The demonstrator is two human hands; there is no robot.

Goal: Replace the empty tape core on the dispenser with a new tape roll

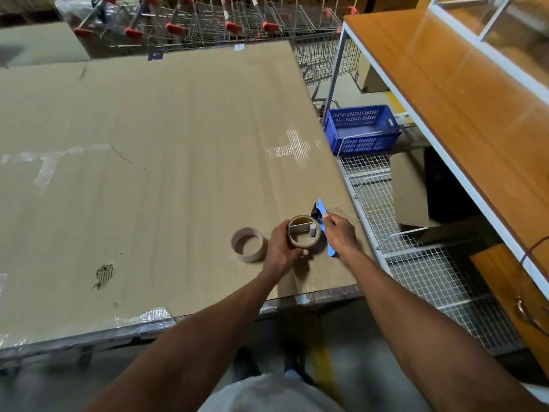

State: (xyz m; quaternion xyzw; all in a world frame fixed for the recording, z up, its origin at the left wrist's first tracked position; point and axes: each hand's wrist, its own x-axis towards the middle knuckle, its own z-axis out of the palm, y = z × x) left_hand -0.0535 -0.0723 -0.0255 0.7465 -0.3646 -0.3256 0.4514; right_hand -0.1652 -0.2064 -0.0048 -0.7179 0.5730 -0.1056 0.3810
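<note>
Cardboard tabletop [148,173]: dispenser [322,221] flat, long axis near-far, w/ roll [303,231] atop

The desk [154,150] is covered in matt brown cardboard, patched with shiny clear tape at its near edge. The tape roll [303,231] looks glossy brown; the empty core [248,244] left of it is dull pale cardboard. The dispenser [322,211] is smooth blue plastic. At the right of the frame, a blue plastic basket [361,129], white wire racks [416,257] and glossy orange wood shelf [445,93].
</note>
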